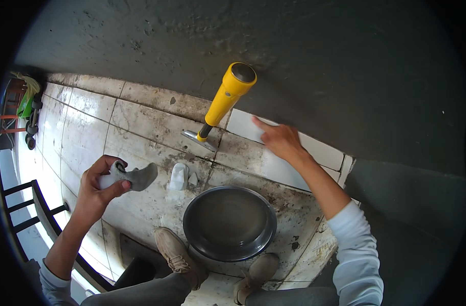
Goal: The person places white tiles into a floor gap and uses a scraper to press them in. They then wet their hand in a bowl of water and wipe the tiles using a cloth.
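Observation:
My left hand (101,186) is closed round a crumpled grey-white rag (143,178), whose loose end sticks out to the right above the floor. At the foot of the wall, my right hand (281,140) is over a strip of white tile (243,126). Its index finger is stretched out along the tile's upper edge; the other fingers are partly curled, and I see nothing in them. Left of this hand, a yellow-handled hammer-like tool (223,102) stands upright on its silver metal head.
A round metal basin (230,255) of cloudy water stands between my shoes and the wall. Beside it lie a white lump (179,176) and a small white chip (193,179). The grey wall (345,76) rises beyond the stained tiled floor (136,115). A black metal frame (41,209) is at lower left.

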Available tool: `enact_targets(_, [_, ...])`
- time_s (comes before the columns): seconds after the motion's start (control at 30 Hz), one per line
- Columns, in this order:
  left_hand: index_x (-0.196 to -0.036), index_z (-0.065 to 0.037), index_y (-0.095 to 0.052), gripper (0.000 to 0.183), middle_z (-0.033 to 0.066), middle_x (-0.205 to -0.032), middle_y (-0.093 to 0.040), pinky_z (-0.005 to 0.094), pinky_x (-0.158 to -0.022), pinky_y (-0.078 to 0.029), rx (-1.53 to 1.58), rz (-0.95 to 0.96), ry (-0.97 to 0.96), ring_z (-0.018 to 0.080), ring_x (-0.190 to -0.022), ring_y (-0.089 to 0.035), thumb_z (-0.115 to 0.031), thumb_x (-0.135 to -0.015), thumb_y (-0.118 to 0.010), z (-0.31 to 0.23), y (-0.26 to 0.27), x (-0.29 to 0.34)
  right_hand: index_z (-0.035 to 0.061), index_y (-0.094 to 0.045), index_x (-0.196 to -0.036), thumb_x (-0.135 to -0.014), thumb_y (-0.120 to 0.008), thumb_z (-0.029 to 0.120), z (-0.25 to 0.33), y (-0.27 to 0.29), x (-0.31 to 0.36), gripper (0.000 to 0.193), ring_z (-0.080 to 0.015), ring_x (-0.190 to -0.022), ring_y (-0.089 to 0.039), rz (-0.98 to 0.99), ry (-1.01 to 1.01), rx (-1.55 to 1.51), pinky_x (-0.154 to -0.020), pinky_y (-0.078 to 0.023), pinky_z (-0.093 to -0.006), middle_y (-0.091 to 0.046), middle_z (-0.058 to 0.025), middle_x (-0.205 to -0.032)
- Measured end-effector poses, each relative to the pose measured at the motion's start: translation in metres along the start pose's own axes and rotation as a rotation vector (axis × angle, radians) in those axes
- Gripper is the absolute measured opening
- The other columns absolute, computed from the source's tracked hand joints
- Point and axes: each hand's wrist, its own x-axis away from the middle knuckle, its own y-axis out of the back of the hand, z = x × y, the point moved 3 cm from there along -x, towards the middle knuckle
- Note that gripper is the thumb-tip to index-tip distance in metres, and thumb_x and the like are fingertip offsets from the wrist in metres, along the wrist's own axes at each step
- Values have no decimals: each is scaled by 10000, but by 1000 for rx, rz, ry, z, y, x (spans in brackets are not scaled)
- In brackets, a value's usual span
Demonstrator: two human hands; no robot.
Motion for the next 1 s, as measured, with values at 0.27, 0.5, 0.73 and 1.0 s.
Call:
enact_targets(0.27, [-1031,-19,-559,334,6,-827,-583,209,-653,-431,38,19,-27,57,-730,-535,-44,-739,-719,-20,-9,10,137,-405,-1401,-800,-466,160,3,1,14,604,-311,-698,-635,72,-18,4,-732,-483,-424,-626,-168,-682])
enact_targets(0.5, [-1033,-19,-561,333,17,-848,-590,207,-686,-446,9,45,-10,65,-740,-541,-43,-737,-712,-21,-15,20,199,-409,-1401,-817,-475,191,13,2,6,589,-317,-746,-629,40,-64,-49,-761,-483,-432,-631,-181,-740])
enact_targets(0.73, [-1027,-25,-563,322,10,-835,-580,200,-689,-439,34,20,51,61,-735,-536,-29,-739,-708,1,-11,26,234,-423,-1393,-820,-508,179,-6,17,23,583,-315,-772,-629,150,-155,-146,-827,-472,-420,-631,-166,-746])
enact_targets(1.0, [-1020,-41,-552,345,-3,-823,-567,198,-643,-437,-78,90,12,60,-716,-526,-94,-724,-720,-11,-22,25,273,-394,-1407,-826,-500,179,-15,6,25,598,-290,-735,-629,102,-64,-10,-783,-491,-413,-614,-168,-735])
